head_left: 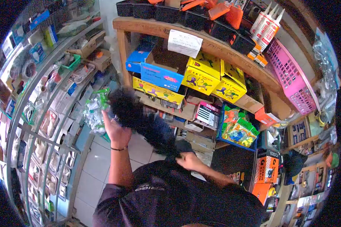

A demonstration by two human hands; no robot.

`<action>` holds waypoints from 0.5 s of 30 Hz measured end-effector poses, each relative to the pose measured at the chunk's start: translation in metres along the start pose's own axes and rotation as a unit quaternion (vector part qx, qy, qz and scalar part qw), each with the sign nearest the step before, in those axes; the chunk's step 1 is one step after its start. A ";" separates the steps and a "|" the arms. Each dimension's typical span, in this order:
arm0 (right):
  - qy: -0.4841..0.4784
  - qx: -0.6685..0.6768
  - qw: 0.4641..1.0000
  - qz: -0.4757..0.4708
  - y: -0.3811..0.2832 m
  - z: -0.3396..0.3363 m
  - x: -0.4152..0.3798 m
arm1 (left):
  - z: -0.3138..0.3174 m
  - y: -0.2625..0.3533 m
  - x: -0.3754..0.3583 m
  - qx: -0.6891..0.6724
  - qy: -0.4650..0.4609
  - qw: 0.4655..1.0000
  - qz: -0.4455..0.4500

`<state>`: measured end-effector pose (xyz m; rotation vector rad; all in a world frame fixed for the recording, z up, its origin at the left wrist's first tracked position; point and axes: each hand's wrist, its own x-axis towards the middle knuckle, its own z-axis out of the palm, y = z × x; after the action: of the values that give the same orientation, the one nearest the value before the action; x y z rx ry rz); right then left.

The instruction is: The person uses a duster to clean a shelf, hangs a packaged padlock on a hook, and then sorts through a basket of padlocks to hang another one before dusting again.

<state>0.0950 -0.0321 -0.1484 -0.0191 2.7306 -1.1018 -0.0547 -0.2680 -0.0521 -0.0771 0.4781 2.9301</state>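
Note:
My right hand (pixel 189 160) is closed around the handle end of a black, fluffy duster (pixel 149 130), close to my chest. The duster slants up and left, its far end blurred and near my left hand. My left hand (pixel 116 130) is raised at the left with its fingers against a bunch of clear plastic packets (pixel 94 113) with green tops. It appears to grip them, though the packets partly hide the fingers. What the packets contain is too small to make out.
Curved glass shelving (pixel 45 140) with small goods stands at the left. Ahead, a wooden shelf (pixel 159 28) carries black bins above blue (pixel 163 77) and yellow boxes (pixel 202 73). A pink basket (pixel 291 77) and a blue basket of colourful packets (pixel 238 128) are at the right.

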 end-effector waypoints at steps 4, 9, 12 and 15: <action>-0.066 -0.026 0.997 -0.037 -0.012 -0.010 -0.007 | -0.053 0.000 0.015 -0.060 -0.270 0.960 -0.051; -0.080 -0.133 0.984 -0.083 -0.012 -0.001 -0.014 | -0.040 0.009 -0.010 0.002 -0.202 0.979 0.012; -0.076 -0.084 0.994 -0.012 -0.015 -0.014 -0.007 | -0.049 0.011 -0.010 -0.019 -0.178 0.982 0.067; -0.088 -0.056 0.993 0.051 -0.026 -0.024 -0.007 | -0.006 0.014 -0.028 -0.031 -0.077 0.994 0.075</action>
<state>0.0958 -0.0343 -0.1124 0.0062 2.6018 -0.8749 -0.0295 -0.2877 -0.0515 0.1822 0.3834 3.0657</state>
